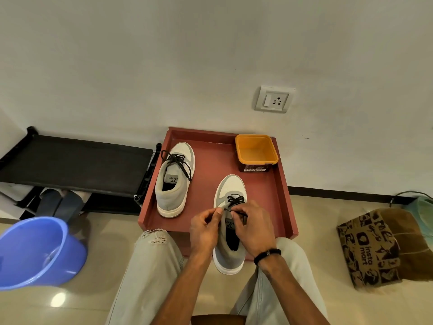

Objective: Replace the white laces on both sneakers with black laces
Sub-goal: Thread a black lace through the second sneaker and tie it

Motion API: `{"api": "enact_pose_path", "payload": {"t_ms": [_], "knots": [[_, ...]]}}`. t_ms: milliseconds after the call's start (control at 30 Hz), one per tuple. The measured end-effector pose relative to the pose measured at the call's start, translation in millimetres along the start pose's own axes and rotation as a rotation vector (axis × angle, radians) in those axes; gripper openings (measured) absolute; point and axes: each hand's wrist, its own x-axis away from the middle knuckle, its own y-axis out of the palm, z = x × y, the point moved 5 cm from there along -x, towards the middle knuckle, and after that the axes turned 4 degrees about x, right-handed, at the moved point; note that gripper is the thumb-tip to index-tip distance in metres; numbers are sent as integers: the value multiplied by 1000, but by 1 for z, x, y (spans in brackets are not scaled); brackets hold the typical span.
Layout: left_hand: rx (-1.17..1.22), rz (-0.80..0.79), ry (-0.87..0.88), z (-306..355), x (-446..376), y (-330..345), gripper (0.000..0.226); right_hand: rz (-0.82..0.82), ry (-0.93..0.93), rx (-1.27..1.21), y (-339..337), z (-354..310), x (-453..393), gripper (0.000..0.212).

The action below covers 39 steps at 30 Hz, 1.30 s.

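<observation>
At the near edge of the reddish-brown tray-topped table (280,184), the grey-and-white low-top sneaker (230,231) sits toe toward the wall, heel hanging over the edge toward the person, long axis running front to back. Its tongue label reads "elarro". The left hand (206,228) pinches the tongue edge, and the right hand (254,227) pinches the black lace (235,201) there. The second matching sneaker (174,179), black-laced with the same "elarro" tag, lies left and further back, toe also to the wall. An orange square plastic tub (256,151) sits in the far right corner. On the floor, right: a brown "insta mart" paper bag (372,249).
</observation>
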Motion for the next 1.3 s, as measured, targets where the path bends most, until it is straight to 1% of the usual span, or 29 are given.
{"api": "enact_pose_path", "payload": {"t_ms": [133,233,467,633,733,833,933,1033,1067,1133,1233,1300], "knots": [[-5,7,24,4,2,1,17,15,21,61,2,-3,2,8],[-15,3,58,6,3,0,17,16,13,81,3,-6,2,9],[-43,12,76,10,5,0,18,-28,16,124,4,-7,3,11],[-73,19,96,12,6,0,18,-4,43,142,3,-9,-3,11],[-55,30,73,13,7,0,25,9,50,144,4,-11,-6,10],[-71,6,32,9,3,0,15,-11,50,178,8,-13,-6,13],[-112,1,23,10,4,0,12,-2,51,172,8,-12,-5,13],[-165,45,57,15,5,-3,12,-8,52,174,8,-8,-6,12],[-111,69,39,14,5,-5,12,-10,54,187,7,-7,-6,15],[105,128,-32,14,4,-8,14,4,65,215,3,-3,-5,22],[543,255,-141,20,3,-20,14,54,94,247,-5,5,-4,32],[810,278,-209,25,1,-31,17,84,120,260,-9,10,-3,37]]}}
